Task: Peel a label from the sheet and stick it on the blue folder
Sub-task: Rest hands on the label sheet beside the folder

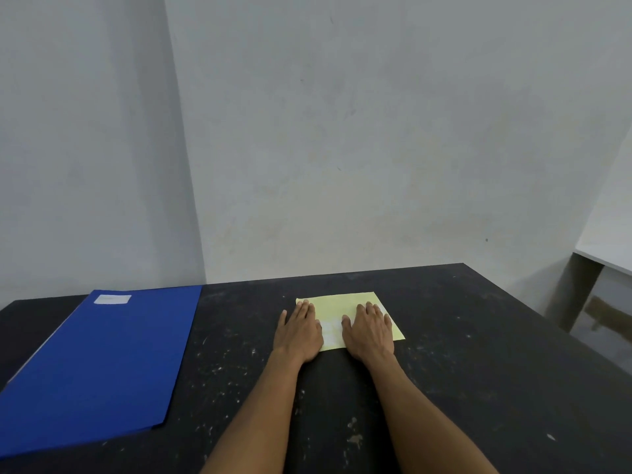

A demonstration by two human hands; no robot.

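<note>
A pale yellow label sheet point(342, 304) lies flat on the black table, right of centre. My left hand point(300, 331) rests palm down on the sheet's left edge, fingers together and flat. Palm down too, my right hand point(370, 331) covers the sheet's right half. A whitish patch of the sheet point(331, 331) shows between the two hands. The blue folder point(102, 364) lies closed on the table's left side, with a small white label point(112, 299) stuck near its far corner. Neither hand holds anything.
The black table point(461, 371) is scuffed with pale specks and ends at a grey wall behind. A white table edge point(605, 258) stands off to the far right, beyond a gap.
</note>
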